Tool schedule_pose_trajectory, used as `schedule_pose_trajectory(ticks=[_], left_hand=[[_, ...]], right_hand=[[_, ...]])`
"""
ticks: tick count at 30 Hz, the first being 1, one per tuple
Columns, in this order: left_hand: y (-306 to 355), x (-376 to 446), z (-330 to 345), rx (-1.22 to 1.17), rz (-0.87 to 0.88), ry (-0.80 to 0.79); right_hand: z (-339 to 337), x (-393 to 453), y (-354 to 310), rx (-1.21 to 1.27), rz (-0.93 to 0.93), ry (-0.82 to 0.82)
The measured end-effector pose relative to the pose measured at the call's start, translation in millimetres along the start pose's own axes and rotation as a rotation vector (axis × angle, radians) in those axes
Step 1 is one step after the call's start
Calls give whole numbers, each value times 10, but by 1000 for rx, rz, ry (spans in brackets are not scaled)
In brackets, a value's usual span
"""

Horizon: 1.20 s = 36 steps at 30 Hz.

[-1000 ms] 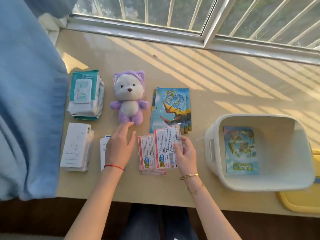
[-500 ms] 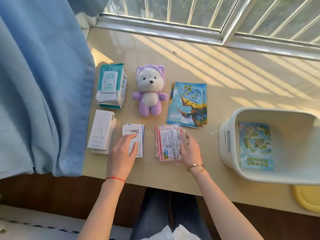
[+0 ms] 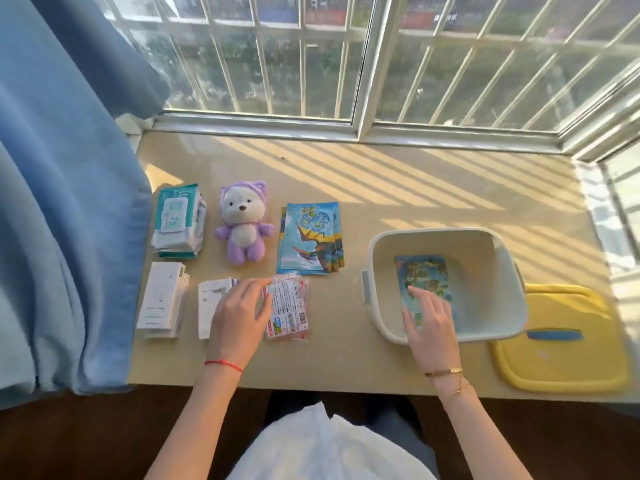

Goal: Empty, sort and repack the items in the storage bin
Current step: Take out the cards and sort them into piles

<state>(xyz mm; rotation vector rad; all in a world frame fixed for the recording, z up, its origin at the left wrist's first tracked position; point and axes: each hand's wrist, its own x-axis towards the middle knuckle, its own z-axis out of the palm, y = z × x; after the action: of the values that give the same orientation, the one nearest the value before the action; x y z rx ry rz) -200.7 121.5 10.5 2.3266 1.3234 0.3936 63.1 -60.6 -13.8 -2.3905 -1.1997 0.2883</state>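
The white storage bin (image 3: 375, 271) stands on the table at the right with one blue picture booklet (image 3: 424, 277) lying flat inside. My right hand (image 3: 431, 322) reaches into the bin, fingers spread over the booklet's near end, gripping nothing. My left hand (image 3: 239, 315) rests open between a small white card stack (image 3: 209, 303) and a stack of red-and-white packets (image 3: 289, 306), fingertips on the packets' left edge. Behind them lie a purple plush bear (image 3: 242, 223) and a stack of blue booklets (image 3: 310, 242). At the left sit wet-wipe packs (image 3: 178, 220) and white boxes (image 3: 162, 299).
The bin's yellow lid (image 3: 568, 355) lies flat at the table's right front corner. A blue curtain (image 3: 65, 220) hangs against the table's left edge. A barred window (image 3: 346, 57) runs along the far side. Bare sunlit tabletop (image 3: 398, 181) lies behind the items.
My right hand left the packet stack and moved right into the bin, over the booklet. My left hand shifted right from the white cards toward the packets. The camera tilted up.
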Motion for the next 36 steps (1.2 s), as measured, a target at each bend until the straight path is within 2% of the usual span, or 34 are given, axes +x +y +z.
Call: schedule_pose_trajectory(ticks=[5,10,15,20,25,28,36], left_hand=[[734,-15,395,-27,-8,32],[1434,-81,924,-37,-75,80],[1961,-119,1374,-46,-112,49],[2117,-40,1811,-36,-118,17],[2131,127,2125,-36,-125,6],[2091,188,2239,-37,-143,5],[1994,157,2369,-45,-168,-1]], right_hand=[[-404,178,864,-8,99,-56],[-517,497,1501,-20,189,-228],[-284,815,1878,-27,245,-383],[190,1068,2124,-23,368,-492],[610,1186,2256,-104,396,-485],[790,1206,2305,-146,376,-406],[933,1350,2291,69,532,-267]])
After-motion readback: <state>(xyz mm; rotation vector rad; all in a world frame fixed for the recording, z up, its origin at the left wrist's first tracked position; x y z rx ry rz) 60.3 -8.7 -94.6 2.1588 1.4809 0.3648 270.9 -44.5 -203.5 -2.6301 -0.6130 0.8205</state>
